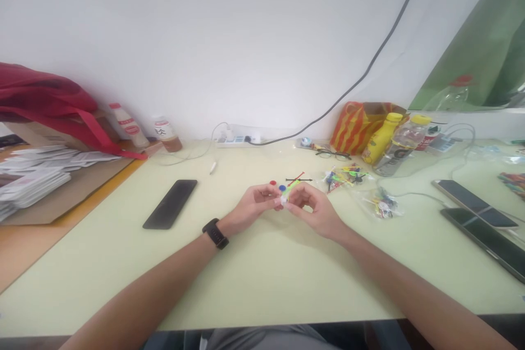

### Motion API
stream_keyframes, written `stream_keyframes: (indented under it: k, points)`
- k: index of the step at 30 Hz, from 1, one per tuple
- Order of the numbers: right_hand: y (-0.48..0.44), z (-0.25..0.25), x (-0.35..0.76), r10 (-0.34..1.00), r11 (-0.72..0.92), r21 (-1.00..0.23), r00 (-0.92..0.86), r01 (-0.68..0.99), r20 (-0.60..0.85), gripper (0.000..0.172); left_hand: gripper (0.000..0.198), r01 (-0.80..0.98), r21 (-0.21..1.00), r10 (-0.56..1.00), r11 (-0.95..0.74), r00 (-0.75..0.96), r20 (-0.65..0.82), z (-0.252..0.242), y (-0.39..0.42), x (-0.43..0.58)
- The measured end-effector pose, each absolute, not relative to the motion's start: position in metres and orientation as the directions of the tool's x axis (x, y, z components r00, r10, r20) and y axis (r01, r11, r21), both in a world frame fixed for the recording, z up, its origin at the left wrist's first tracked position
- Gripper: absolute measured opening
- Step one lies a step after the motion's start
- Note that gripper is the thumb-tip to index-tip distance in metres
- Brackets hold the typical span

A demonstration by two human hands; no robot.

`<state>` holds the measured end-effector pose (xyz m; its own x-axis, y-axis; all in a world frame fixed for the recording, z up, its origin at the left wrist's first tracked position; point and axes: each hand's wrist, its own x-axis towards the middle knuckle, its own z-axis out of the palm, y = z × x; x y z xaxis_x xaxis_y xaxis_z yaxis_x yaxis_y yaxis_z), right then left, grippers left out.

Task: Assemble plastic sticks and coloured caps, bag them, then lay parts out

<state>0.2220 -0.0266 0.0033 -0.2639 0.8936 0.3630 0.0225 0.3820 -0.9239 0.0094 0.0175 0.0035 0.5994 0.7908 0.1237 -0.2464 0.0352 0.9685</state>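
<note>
My left hand (251, 209), with a black watch on its wrist, and my right hand (319, 212) meet above the middle of the table. Both are closed in a pinch on a small white piece (284, 198), whose exact shape is too small to make out. Just behind the fingertips show a blue disc (282, 188), a red disc (273, 182) and a bright green strip (292, 188), partly hidden by my right hand. Beyond them a thin black arrow-ended stick (305, 180) crosses a red one (297, 178) on the table.
Bags of small colourful plastic parts (346, 176) lie to the right, near eyeglasses (333, 154) and bottles (381, 138). A black phone (170, 204) lies left. Two more phones (476, 203) rest at right. A power strip (235, 142) stands by the wall.
</note>
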Motion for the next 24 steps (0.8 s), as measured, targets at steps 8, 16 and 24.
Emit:
stream_keyframes:
  k: [8,16,24]
  points:
    - [-0.0273,0.0004,0.2227,0.884,0.388,-0.921,-0.301,0.047,0.357,0.023,0.021,-0.252,0.967,0.771,0.026,0.621,0.141,0.0034,0.0168,0.0097]
    - [-0.0262,0.0016,0.2257,0.912,0.390,-0.921,-0.151,0.022,0.383,0.055,0.023,-0.266,0.963,0.795,0.050,0.594,0.122,0.0028,0.0183,0.0091]
    - [-0.0209,0.0028,0.2292,0.944,0.195,-0.981,-0.271,0.004,0.187,0.061,0.024,-0.268,0.963,0.815,0.027,0.564,0.134,0.0050,0.0188,0.0094]
